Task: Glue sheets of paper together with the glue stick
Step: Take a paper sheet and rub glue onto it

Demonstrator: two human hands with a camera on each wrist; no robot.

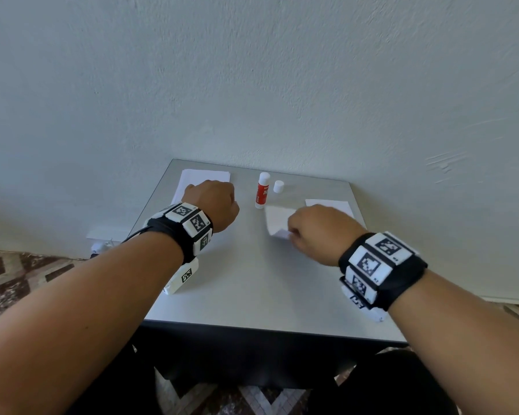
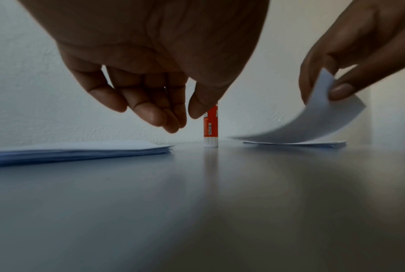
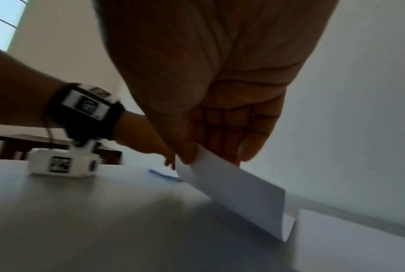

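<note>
**Right hand has the sheet; the glue stick stands between the hands, toward the far edge**

My right hand pinches one sheet of paper by its near corner, thumb on one face and fingers on the other. In the right wrist view the sheet hangs bowed from that pinch, its far end touching the table beside the right stack of paper near the far right corner. My left hand hovers above the left stack of paper at the far left corner; its fingers droop loosely together and hold nothing.

What my next move turns on is the glue stick. It stands upright, long axis vertical, close to the middle of the far edge, with its white cap off and standing just beside it on the right. From the left hand it lies to the right and slightly farther back; from the right hand it lies to the left and farther back, just past the lifted sheet's far corner. Both hands look about equally near, but only the left is free, so I judge it the hand to take the stick. The reach would be sideways toward the centre, closing around the barrel from the side, mindful of toppling it or knocking the cap.
</note>
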